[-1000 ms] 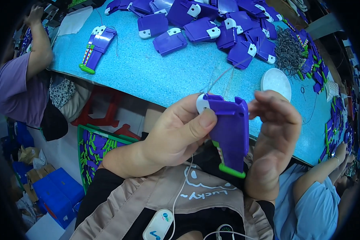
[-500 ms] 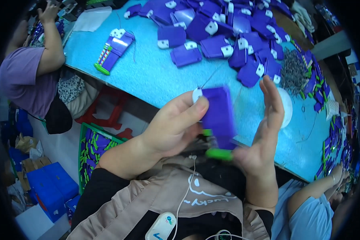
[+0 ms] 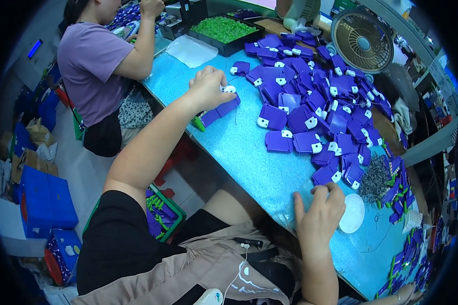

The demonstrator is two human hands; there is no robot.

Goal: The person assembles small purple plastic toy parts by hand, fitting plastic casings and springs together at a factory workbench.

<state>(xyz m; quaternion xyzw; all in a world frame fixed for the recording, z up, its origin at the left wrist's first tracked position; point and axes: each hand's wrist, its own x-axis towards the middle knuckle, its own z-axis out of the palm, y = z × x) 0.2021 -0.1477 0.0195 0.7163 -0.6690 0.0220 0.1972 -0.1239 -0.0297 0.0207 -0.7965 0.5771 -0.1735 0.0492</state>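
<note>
My left hand (image 3: pixel 204 90) reaches out over the far left of the blue table. Its fingers are bent around the white end of a flat purple plastic case (image 3: pixel 223 109) with a green end (image 3: pixel 198 124); the fingertips are partly hidden. Whether one case or two lie stacked under that hand, I cannot tell. My right hand (image 3: pixel 320 213) is by the near table edge, fingers bent and apart, holding nothing visible. Beside it are a round white dish (image 3: pixel 351 213) and the nearest cases of a large heap of purple cases with white corners (image 3: pixel 300 122).
A black tray of small green pieces (image 3: pixel 224 30) stands at the back, a fan (image 3: pixel 362 41) behind the heap. Right of the heap lie a tangle of grey wire pieces (image 3: pixel 374 178) and more purple-green parts. A co-worker in purple (image 3: pixel 94 71) sits at left. A green crate (image 3: pixel 175 216) stands below the table.
My left hand has moved from in front of me to the far left, taking the purple case along. My right hand has come away from it toward the table. The view has shifted.
</note>
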